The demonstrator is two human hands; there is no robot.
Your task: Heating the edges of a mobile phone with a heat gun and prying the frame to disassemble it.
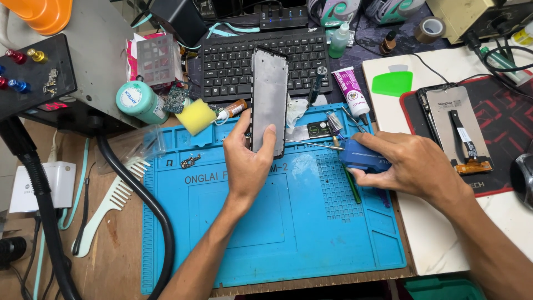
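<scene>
My left hand (248, 161) holds a bare phone frame (269, 97) upright above a blue silicone work mat (288, 233), thumb on the right edge and fingers behind the left edge. My right hand (408, 166) rests on the mat's right side, closed around a small blue tool body (362, 157). A thin metal rod (311, 145) lies on the mat pointing toward the tool. A white and purple glue tube (351, 91) lies just beyond my right hand.
A black keyboard (261, 61) sits behind the mat. A phone screen with flex cable (458, 133) lies on a red and black pad at right. A yellow sponge (195, 116), teal jar (139, 101), white comb (111, 203) and black hose (150, 211) are at left.
</scene>
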